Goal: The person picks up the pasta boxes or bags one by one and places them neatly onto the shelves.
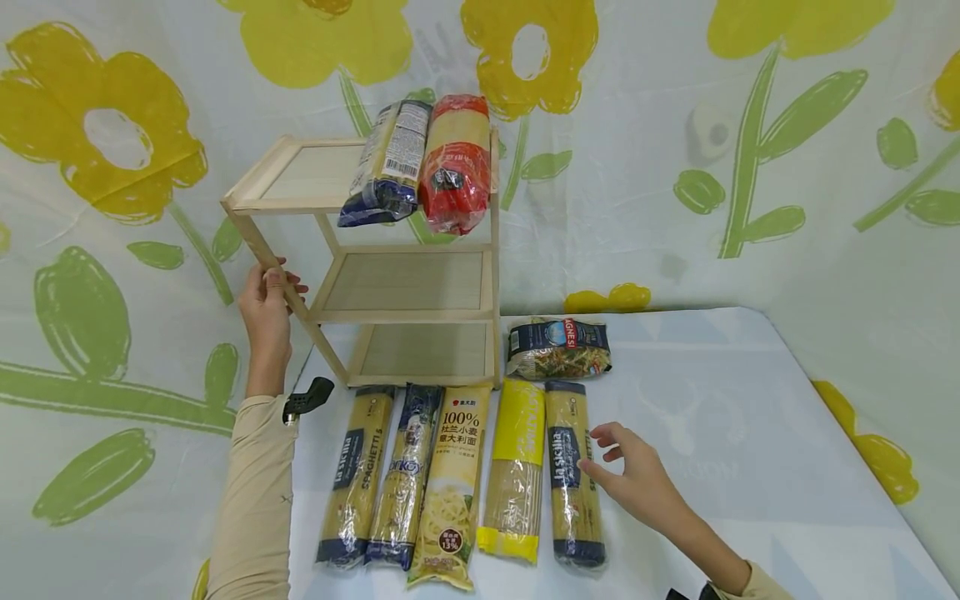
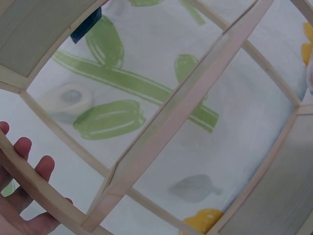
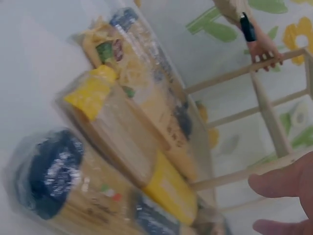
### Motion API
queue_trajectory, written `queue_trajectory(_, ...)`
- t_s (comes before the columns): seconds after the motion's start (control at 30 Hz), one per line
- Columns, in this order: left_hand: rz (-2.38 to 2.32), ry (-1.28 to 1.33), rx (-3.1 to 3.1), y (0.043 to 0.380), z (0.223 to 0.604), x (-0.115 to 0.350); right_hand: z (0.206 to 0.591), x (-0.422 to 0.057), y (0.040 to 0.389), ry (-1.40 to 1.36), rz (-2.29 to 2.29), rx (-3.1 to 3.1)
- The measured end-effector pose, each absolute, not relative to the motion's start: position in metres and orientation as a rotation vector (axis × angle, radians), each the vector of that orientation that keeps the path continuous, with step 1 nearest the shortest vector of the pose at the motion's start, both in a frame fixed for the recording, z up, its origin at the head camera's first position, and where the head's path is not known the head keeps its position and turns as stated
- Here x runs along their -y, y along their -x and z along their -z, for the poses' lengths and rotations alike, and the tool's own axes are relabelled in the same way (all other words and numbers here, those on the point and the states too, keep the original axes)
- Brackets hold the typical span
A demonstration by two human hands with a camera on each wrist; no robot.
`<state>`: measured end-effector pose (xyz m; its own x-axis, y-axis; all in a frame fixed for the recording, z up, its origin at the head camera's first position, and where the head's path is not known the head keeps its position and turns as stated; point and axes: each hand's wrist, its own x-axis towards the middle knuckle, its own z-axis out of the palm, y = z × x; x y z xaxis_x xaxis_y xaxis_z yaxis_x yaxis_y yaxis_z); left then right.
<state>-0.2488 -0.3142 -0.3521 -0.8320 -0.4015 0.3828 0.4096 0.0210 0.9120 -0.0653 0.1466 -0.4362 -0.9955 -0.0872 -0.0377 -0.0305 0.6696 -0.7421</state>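
Observation:
My left hand (image 1: 268, 304) grips the left front post of a three-tier wooden shelf (image 1: 401, 317). In the left wrist view its fingers (image 2: 45, 168) come round the post (image 2: 39, 188). My right hand (image 1: 633, 475) hovers by the rightmost spaghetti pack (image 1: 576, 500), thumb and fingers apart with nothing between them. In the right wrist view the thumb and finger show at the right edge, off the packs. On the shelf's top tier lie a blue-and-clear pasta pack (image 1: 386, 162) and a red pasta pack (image 1: 456, 167), both jutting past its front edge.
Before the shelf lie a spaghetti pack (image 1: 356, 479), a blue-ended pasta pack (image 1: 405, 479), a cream noodle pack (image 1: 450, 483) and a yellow pasta pack (image 1: 516, 475). An Agnesi pasta bag (image 1: 559, 348) lies right of the shelf on the white table (image 1: 720, 417). A flowered cloth hangs behind.

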Motion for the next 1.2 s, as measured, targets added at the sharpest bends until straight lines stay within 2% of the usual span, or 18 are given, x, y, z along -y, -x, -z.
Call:
queue_trajectory(0.33,1.865,0.0,1.76,0.245,0.349,0.311,0.49,-0.137,0.06,-0.141,1.081,-2.774)
queue_trajectory(0.57,1.873,0.004,1.744,0.242,0.346,0.31,0.528,-0.122,0.052,-0.191,1.02,-2.795)
queue_trajectory(0.97,1.852,-0.008,1.727,0.247,0.352,0.316,0.524,-0.118,0.059,-0.099,1.077,-2.784)
queue_trajectory(1.2,1.876,-0.007,1.707,0.249,0.353,0.313,0.522,-0.121,0.06,-0.154,1.11,-2.791)
